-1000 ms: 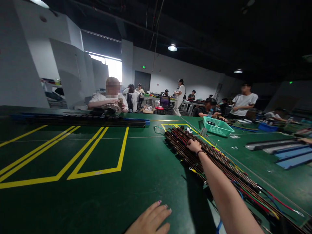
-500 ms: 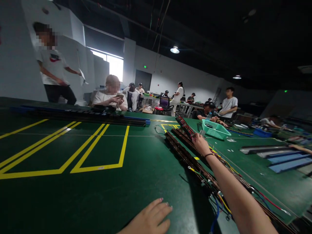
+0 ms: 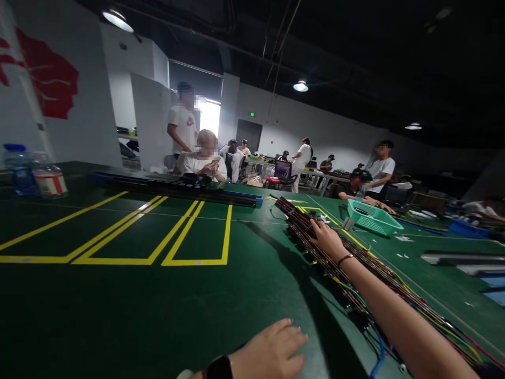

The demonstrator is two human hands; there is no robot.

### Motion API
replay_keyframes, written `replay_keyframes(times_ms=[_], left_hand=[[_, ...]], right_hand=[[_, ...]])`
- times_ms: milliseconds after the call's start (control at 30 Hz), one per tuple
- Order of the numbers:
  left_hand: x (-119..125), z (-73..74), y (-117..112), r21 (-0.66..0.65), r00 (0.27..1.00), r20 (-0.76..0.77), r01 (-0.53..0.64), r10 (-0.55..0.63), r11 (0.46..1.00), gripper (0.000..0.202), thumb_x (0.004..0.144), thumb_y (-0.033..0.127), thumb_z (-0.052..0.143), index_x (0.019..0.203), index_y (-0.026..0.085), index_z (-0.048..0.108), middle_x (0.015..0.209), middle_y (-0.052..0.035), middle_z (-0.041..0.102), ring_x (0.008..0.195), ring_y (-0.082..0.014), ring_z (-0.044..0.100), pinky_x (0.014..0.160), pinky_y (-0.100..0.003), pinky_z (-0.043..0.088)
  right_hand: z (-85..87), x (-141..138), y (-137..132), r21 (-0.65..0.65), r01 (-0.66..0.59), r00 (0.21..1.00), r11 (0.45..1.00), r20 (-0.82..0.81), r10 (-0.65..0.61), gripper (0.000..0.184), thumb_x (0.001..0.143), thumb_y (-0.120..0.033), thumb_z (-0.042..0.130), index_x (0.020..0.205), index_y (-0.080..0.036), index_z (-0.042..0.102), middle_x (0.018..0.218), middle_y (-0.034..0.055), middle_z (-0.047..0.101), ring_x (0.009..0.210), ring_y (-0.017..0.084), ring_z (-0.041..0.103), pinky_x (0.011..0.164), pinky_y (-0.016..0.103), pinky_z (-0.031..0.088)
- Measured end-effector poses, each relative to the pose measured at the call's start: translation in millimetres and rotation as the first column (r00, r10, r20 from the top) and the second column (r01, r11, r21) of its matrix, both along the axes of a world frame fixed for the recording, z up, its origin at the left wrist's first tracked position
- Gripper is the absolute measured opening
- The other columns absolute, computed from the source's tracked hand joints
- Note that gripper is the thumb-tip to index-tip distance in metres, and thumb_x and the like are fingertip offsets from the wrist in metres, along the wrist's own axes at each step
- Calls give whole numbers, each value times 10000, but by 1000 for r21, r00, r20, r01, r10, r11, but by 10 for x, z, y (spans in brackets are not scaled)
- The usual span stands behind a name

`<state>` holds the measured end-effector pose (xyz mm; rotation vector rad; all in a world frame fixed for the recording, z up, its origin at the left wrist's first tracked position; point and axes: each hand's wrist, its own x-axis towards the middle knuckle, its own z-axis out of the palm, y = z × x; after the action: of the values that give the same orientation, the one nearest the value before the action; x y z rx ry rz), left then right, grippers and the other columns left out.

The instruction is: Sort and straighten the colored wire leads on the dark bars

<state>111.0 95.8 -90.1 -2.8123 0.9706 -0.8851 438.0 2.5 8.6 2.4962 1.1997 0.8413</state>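
My right hand [image 3: 328, 240] has its fingers curled on the far part of a long black strip [image 3: 290, 208] with red and black wires along it. The strip lies against several similar strips carrying copper-coloured rods, in a bundle [image 3: 347, 289] slanting across the green table. Yellow, green, blue and red wires come out of the bundle's near part, and my right forearm covers some of it. My left hand [image 3: 278, 350], with a dark band at the wrist, lies palm down on the bare table [image 3: 158, 316], fingers stretched out, left of the bundle.
A mint-green basket [image 3: 373, 218] stands beyond my right hand. Long dark rails [image 3: 197, 192] lie along the far edge, behind yellow tape outlines [image 3: 197, 262]. Bottles [image 3: 47, 176] stand far left. Metal and blue strips [image 3: 473, 266] lie at right. A person [image 3: 203, 160] sits opposite, holding a phone.
My view has turned left. My right hand has brought the wired strip leftward, closer against the other strips. The walking person now stands behind the seated one. My left hand stays flat.
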Motion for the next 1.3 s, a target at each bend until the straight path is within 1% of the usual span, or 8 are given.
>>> replay_keyframes(times_ms=[133, 233, 467, 633, 833, 1133, 1200, 1300], left_hand=[[9, -14, -13, 21, 998, 54, 9, -11, 1000, 230, 938, 211, 394, 890, 173, 616, 1227, -38, 576, 1126, -153, 532, 1061, -338, 366], [-7, -5, -24, 37, 999, 36, 10, -12, 999, 253, 945, 248, 376, 932, 166, 614, 1267, -52, 549, 1159, -163, 511, 1075, -342, 345], [-81, 95, -15, 52, 997, -65, 40, -37, 998, 261, 927, 268, 388, 1041, 133, 581, 1317, -85, 502, 1225, -192, 455, 1115, -362, 284], [-135, 175, -13, -18, 985, -166, 44, -47, 999, 273, 908, 267, 419, 1087, 117, 561, 1328, -105, 493, 1255, -194, 426, 1137, -365, 244], [-148, 225, -2, -38, 980, -191, 41, -48, 998, 273, 913, 256, 402, 1090, 116, 556, 1336, -101, 489, 1255, -192, 427, 1144, -358, 236], [-113, 160, -26, -83, 974, -217, 41, -58, 996, 273, 905, 264, 427, 1096, 120, 559, 1337, -112, 492, 1255, -186, 433, 1140, -376, 264], [-108, 154, -37, -104, 973, -225, 30, -53, 994, 268, 902, 251, 433, 1100, 123, 561, 1330, -114, 499, 1256, -186, 434, 1138, -379, 271], [-97, 146, -54, -130, 972, -226, 35, -64, 991, 263, 901, 227, 435, 1110, 128, 561, 1326, -116, 503, 1256, -186, 439, 1131, -381, 282]], right_hand=[[117, -256, 221, -35, -87, 996, 996, 1, 87, 602, 877, -347, 527, 1398, -102, 350, 1204, 188, 500, 1001, 271, 553, 819, 340, 465], [160, -434, 388, -106, -155, 988, 982, -16, 154, 630, 854, -326, 558, 1406, -117, 337, 1237, 192, 479, 1024, 278, 546, 832, 350, 465], [38, -824, 647, -261, -266, 964, 928, -82, 253, 728, 761, -307, 679, 1389, -127, 356, 1232, 187, 486, 977, 263, 570, 818, 331, 487], [41, -926, 673, -314, -289, 957, 905, -136, 258, 729, 743, -299, 696, 1370, -128, 366, 1175, 164, 514, 940, 249, 586, 793, 314, 497], [121, -856, 500, -300, -249, 960, 921, -200, 194, 739, 749, -306, 682, 1382, -113, 354, 1184, 176, 503, 951, 254, 594, 785, 311, 499], [-120, -732, -52, -310, -162, 956, 937, -284, 71, 746, 713, -277, 714, 1367, -126, 389, 1177, 170, 510, 966, 247, 602, 809, 299, 492], [-78, -697, -132, -330, -150, 958, 932, -283, 54, 733, 715, -271, 709, 1362, -132, 394, 1177, 169, 508, 968, 245, 602, 795, 296, 494], [133, -624, -214, -352, -132, 967, 927, -252, 42, 724, 714, -285, 706, 1358, -150, 405, 1172, 160, 511, 947, 248, 606, 764, 296, 494]])
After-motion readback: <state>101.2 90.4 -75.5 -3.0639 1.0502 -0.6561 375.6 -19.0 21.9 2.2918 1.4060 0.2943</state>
